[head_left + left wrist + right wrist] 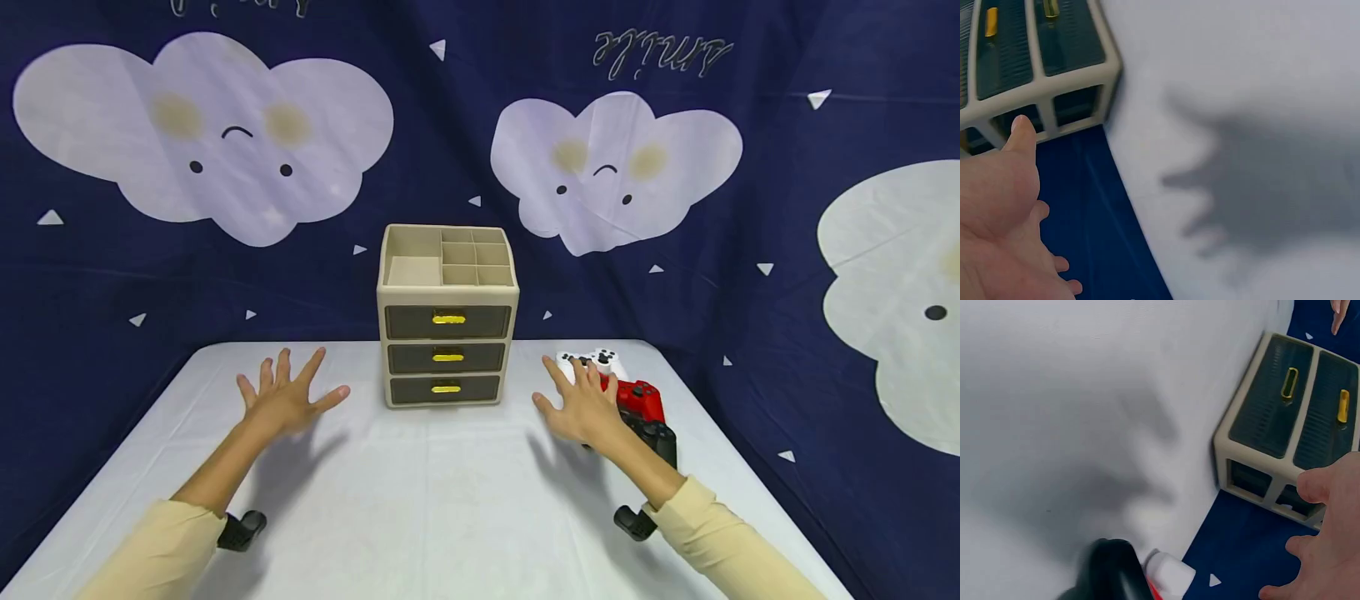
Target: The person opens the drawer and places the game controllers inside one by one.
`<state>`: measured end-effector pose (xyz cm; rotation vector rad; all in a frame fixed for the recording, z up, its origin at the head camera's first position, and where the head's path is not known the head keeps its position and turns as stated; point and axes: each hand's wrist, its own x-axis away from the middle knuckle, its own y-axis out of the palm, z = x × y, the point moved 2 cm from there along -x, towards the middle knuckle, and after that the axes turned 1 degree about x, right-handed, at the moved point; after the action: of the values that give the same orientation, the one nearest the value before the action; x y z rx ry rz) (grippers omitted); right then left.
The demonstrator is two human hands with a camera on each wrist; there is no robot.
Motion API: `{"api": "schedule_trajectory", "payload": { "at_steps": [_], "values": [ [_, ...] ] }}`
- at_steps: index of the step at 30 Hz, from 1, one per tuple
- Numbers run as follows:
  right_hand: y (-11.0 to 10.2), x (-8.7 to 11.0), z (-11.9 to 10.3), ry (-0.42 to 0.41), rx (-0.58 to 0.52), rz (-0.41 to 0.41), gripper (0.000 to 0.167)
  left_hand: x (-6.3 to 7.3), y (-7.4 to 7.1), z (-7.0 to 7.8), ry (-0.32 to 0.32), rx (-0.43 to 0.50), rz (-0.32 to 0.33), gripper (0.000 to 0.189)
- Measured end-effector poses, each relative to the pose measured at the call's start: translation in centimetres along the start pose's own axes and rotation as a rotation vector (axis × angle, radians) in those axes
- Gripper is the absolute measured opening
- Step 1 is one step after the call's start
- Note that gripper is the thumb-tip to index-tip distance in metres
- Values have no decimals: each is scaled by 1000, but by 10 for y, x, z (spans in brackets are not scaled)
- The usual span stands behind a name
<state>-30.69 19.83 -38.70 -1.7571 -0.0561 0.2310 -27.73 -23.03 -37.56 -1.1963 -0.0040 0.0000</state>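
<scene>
Viewed from left to right, a large white cloud (202,137) is printed on the far left of the dark blue backdrop (442,150). Near left, my pale yellow sleeve (153,550) ends short of the wrist, beneath which a small dark device (242,531) shows. My left hand (281,406) is wide open above the white table (450,508), fingers spread and thumb stretched to the right; it holds nothing, and its shadow falls on the cloth.

At the far middle, between my hands and apart from both, the beige drawer unit (448,340) stands upright. Its three dark drawers, each with a yellow handle, are closed; its open top has one large compartment at left and six small ones at right.

My right hand (585,410) is likewise open above the table, fingers spread, with nothing in its hold. It partly covers a group of game controllers at the far right: a white controller (611,367) farthest, a red controller (642,402) next, and a black controller (662,440) nearest. The right wrist view shows the hand apart from them. At the right edge, another cloud (892,333) marks the backdrop.
</scene>
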Motion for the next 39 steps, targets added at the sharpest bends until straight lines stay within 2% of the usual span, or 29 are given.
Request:
{"api": "schedule_trajectory", "payload": {
  "at_steps": [9, 15, 20, 29, 36, 39],
  "values": [
    [-13, -3, -13, -32, -33, 8, 67, -3, -30, 27, 75, 55, -61, 96],
    [-22, -4, -27, -50, -120, -5, 66, -9, -50, 51, 144, 51, -56, 97],
    [-30, -6, -37, -65, -180, -36, 61, -14, -64, 69, 172, 87, -55, 98],
    [-38, -17, -52, -63, -340, -151, 55, -23, -82, 97, 194, 174, -52, 98],
    [-44, -26, -63, -85, -448, -172, 51, -38, -88, 115, 173, 196, 4, 95],
    [-45, -30, -67, -90, -541, -184, 48, -45, -90, 120, 163, 203, 20, 94]
  ]
}}
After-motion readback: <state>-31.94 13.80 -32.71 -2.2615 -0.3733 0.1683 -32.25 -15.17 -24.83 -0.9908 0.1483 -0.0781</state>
